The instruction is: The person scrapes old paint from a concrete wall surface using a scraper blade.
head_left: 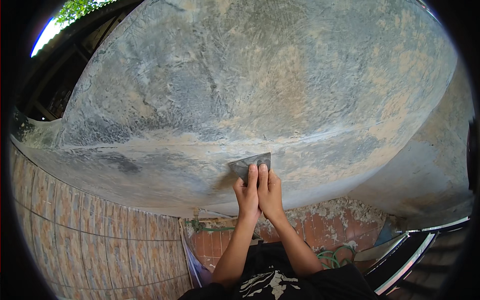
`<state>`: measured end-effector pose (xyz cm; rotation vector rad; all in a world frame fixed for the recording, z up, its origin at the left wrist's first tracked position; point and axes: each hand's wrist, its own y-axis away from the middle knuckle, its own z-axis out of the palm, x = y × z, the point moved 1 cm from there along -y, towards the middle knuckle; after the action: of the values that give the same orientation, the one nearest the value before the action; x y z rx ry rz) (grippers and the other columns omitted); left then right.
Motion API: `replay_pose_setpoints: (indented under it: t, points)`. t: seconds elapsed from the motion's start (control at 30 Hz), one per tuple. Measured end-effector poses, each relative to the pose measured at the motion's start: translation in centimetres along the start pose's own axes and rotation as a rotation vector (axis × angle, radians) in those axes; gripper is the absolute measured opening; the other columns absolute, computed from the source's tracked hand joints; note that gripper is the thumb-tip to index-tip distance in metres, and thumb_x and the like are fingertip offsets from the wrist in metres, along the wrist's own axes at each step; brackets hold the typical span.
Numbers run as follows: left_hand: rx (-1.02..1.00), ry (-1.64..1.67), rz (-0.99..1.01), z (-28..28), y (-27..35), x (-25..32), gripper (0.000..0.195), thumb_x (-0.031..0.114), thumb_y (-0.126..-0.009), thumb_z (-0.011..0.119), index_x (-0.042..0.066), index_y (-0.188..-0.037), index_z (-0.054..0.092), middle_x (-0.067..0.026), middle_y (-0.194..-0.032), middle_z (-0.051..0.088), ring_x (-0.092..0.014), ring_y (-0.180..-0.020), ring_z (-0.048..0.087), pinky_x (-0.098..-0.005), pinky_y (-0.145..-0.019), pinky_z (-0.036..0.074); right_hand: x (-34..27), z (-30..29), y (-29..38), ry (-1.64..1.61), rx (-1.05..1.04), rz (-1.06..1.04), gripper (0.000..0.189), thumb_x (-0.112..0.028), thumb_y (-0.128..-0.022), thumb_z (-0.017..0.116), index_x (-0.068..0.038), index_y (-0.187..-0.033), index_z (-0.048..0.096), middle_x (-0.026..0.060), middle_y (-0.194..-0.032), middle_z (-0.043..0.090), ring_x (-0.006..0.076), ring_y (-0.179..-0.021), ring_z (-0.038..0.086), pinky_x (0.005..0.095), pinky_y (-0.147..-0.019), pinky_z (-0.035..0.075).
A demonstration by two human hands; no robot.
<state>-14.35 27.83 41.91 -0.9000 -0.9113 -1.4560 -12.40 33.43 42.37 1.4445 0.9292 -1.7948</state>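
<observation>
Both hands share a thin, flat grey scraper plate (pixel 244 165), its exposed part roughly triangular with a wide upper edge. My left hand (pixel 246 200) grips it from the left, and my right hand (pixel 271 198) from the right. The two thumbs lie side by side on its face, while the other fingers are mostly hidden behind it. The plate is against or very close to the rough cement-plastered wall (pixel 210 82); contact cannot be made out. Just above it runs a pale horizontal seam (pixel 300 141). Grey and beige patches mottle the plaster.
Tiles in a stone pattern (pixel 105 240) cover the surface at left. Below are red-brown floor tiles (pixel 213 242) with pale debris (pixel 333 215) and a coiled green hose (pixel 332 258). A dark frame with light edges (pixel 405 260) stands at lower right.
</observation>
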Motion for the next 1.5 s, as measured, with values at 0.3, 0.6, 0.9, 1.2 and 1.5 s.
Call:
replay_pose_setpoints:
  t: [0.3, 0.6, 0.9, 1.2, 1.5]
  points:
    - [-0.006, 0.017, 0.009, 0.2, -0.1, -0.7, 0.024, 0.027, -0.091, 0.055, 0.007, -0.078, 0.059, 0.0048, -0.072, 0.054, -0.003, -0.062, 0.048, -0.0206, -0.053, 0.038, 0.4, -0.1, -0.1, -0.010, -0.021, 0.003, 0.036, -0.024, -0.095, 0.040, 0.007, -0.082, 0.052, 0.0206, -0.064, 0.053, 0.0195, -0.057, 0.048, 0.0356, -0.053, 0.040]
    - [-0.027, 0.091, -0.039, 0.4, -0.2, -1.7, 0.026, 0.030, -0.090, 0.055, 0.008, -0.078, 0.058, 0.0036, -0.072, 0.055, -0.005, -0.065, 0.051, -0.0209, -0.054, 0.040, -0.3, -1.1, -0.5, 0.123, -0.035, -0.031, 0.036, -0.025, -0.095, 0.040, 0.005, -0.080, 0.051, 0.0189, -0.062, 0.051, 0.0216, -0.056, 0.047, 0.0349, -0.051, 0.039]
    - [0.007, 0.205, -0.069, 1.5, 0.2, -2.9, 0.028, 0.031, -0.091, 0.055, 0.006, -0.079, 0.058, 0.0028, -0.075, 0.055, -0.005, -0.064, 0.049, -0.0223, -0.055, 0.040, -0.5, -2.2, -0.8, 0.196, -0.076, -0.033, 0.034, -0.026, -0.095, 0.041, 0.004, -0.085, 0.052, 0.0229, -0.065, 0.054, 0.0282, -0.058, 0.050, 0.0364, -0.052, 0.040]
    - [0.011, 0.292, -0.116, 2.2, -0.1, -3.8, 0.031, 0.033, -0.091, 0.054, 0.006, -0.077, 0.057, 0.0025, -0.071, 0.054, -0.005, -0.061, 0.048, -0.0233, -0.052, 0.039, 0.1, -2.7, -1.8, 0.295, -0.075, -0.119, 0.033, -0.024, -0.095, 0.041, 0.004, -0.082, 0.052, 0.0214, -0.061, 0.051, 0.0173, -0.053, 0.044, 0.0341, -0.051, 0.039]
    - [-0.042, 0.134, 0.013, 1.3, -1.4, -2.6, 0.031, 0.029, -0.091, 0.055, 0.006, -0.070, 0.056, 0.0050, -0.068, 0.053, -0.002, -0.060, 0.044, -0.0210, -0.051, 0.035, -0.1, -1.5, -1.6, 0.247, -0.035, -0.100, 0.032, -0.024, -0.094, 0.042, 0.003, -0.081, 0.054, 0.0233, -0.061, 0.053, 0.0322, -0.050, 0.052, 0.0372, -0.048, 0.039]
